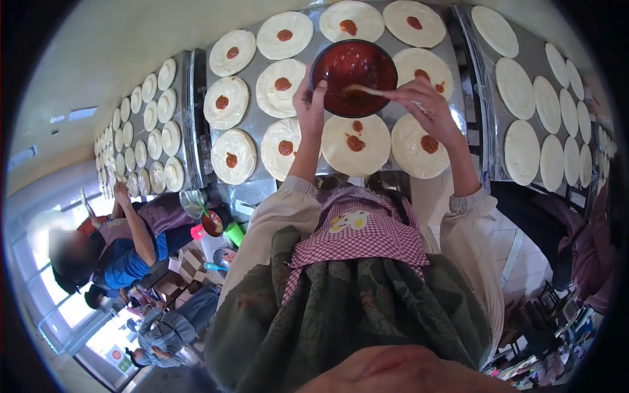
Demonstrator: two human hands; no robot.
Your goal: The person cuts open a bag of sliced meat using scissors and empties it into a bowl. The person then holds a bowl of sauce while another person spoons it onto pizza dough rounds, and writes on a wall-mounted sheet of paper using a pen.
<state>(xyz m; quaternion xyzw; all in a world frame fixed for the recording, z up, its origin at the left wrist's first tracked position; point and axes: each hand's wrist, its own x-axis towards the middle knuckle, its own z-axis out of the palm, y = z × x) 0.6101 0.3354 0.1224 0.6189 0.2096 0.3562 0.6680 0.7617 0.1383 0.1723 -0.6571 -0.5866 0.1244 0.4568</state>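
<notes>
My left hand (309, 98) grips the left rim of a dark bowl (341, 56), thumb over the edge. Red sauce (363, 62) coats the inside of the bowl. In my right hand (429, 105) is the handle of a spoon (367, 90), pale along the shaft, its head dipped in the sauce. The bowl is held above flat dough rounds. Below it lies a dough round (337, 154) with two dabs of sauce, and another dough round (419, 157) with one dab sits under my right wrist.
A metal table (259, 141) carries rows of dough rounds with sauce dabs. More plain rounds lie on the right table (534, 72) and left table (187, 118). Co-workers stand at the left, one in a blue shirt (128, 262). A green cup (234, 232) is nearby.
</notes>
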